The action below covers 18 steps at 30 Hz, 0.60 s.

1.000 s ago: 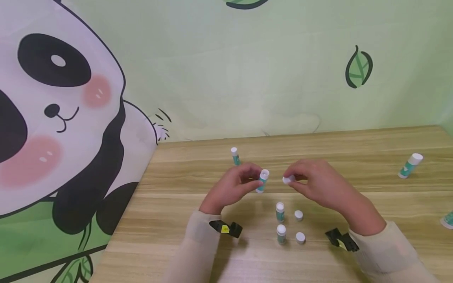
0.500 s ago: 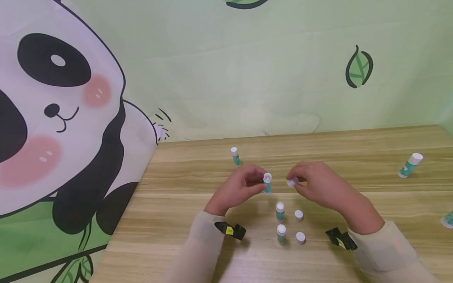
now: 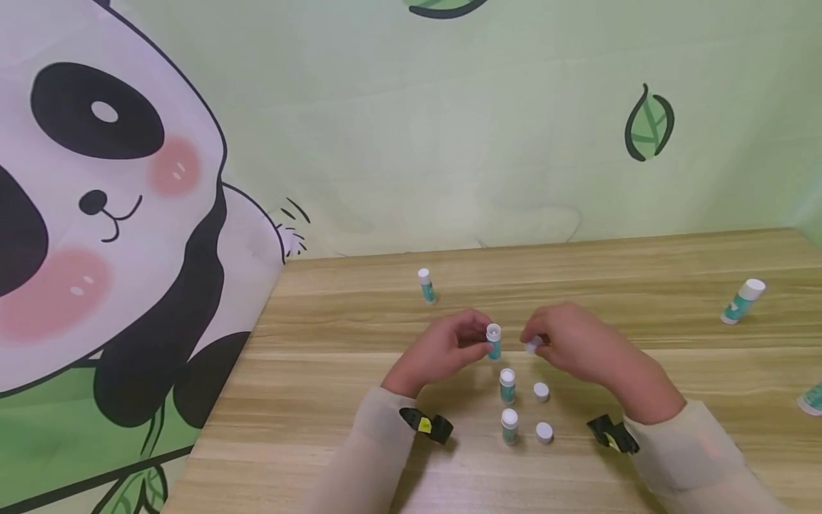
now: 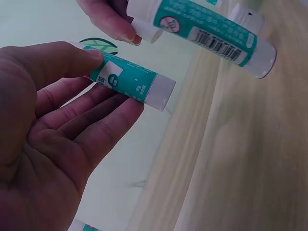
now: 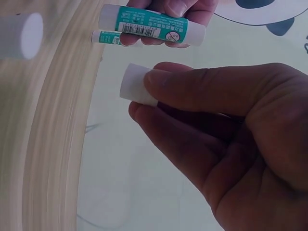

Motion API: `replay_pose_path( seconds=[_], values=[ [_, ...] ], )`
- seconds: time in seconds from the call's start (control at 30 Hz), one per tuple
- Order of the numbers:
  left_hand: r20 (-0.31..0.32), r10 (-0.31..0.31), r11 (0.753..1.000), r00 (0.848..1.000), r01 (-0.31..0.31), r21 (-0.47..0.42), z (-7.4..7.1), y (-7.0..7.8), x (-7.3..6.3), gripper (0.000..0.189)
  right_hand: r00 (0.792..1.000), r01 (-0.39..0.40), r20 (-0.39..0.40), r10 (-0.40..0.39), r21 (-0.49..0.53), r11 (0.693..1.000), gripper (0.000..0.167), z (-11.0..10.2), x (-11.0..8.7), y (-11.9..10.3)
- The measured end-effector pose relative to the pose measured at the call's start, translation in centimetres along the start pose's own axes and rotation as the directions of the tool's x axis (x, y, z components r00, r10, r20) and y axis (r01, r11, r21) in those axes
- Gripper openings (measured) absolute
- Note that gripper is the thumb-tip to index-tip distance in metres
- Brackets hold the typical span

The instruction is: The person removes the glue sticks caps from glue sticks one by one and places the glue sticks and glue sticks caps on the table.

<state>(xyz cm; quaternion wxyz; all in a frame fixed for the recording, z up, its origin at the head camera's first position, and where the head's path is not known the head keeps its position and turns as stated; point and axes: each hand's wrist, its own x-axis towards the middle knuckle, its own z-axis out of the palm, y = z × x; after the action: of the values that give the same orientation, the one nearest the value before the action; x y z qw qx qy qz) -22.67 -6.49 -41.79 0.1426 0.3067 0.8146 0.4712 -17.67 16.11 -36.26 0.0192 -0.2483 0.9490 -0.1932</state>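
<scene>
In my left hand (image 3: 449, 346) is an uncapped glue stick (image 4: 125, 79) with a teal label, gripped between thumb and fingers, its open white end up. My right hand (image 3: 578, 346) pinches a small white cap (image 5: 137, 85) between thumb and fingertips, a short way right of that glue stick. Just nearer the person, two more uncapped glue sticks stand upright: one glue stick (image 3: 508, 387) behind the other glue stick (image 3: 510, 427). To the right of each lies its own white cap, the rear cap (image 3: 541, 392) and the front cap (image 3: 544, 432).
A slim capped glue stick (image 3: 427, 287) stands beyond the left hand on the wooden table (image 3: 308, 414). At the right stands a larger capped glue stick (image 3: 743, 301), and another teal-labelled stick (image 3: 812, 400) is cut off by the frame edge. A panda-printed backdrop (image 3: 411, 143) rises behind.
My left hand has moved right and nearer the person with the glue stick. The right hand has shifted slightly right and nearer too, still pinching the cap. The standing sticks and loose caps stayed put.
</scene>
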Motion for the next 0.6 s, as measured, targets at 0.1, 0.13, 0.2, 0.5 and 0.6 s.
replay_pose_path(
  seconds=[0.1,0.13,0.2,0.5,0.6],
  values=[
    [0.0,-0.002,1.0,1.0,0.002,-0.002,0.16,-0.1,0.03,0.021,1.0,-0.006,0.006,0.006,0.001,1.0,0.014,0.17,0.05,0.1],
    [-0.001,-0.002,1.0,1.0,0.002,-0.003,0.18,-0.09,0.03,0.021,1.0,-0.009,0.008,0.009,0.001,1.0,0.014,0.21,0.07,0.12],
    [-0.003,-0.003,1.0,1.0,0.003,-0.004,0.24,-0.09,0.03,0.021,1.0,-0.011,0.011,0.011,0.005,1.0,0.014,0.28,0.09,0.15],
    [0.008,0.019,1.0,1.0,-0.019,-0.008,0.82,-0.37,0.29,0.022,1.0,-0.004,0.025,0.004,0.012,1.0,0.014,0.62,0.19,0.45],
    [0.004,0.025,1.0,1.0,-0.025,0.002,0.99,-0.45,0.37,0.022,1.0,0.007,0.021,-0.007,0.012,1.0,0.013,0.76,0.21,0.6]
  ],
)
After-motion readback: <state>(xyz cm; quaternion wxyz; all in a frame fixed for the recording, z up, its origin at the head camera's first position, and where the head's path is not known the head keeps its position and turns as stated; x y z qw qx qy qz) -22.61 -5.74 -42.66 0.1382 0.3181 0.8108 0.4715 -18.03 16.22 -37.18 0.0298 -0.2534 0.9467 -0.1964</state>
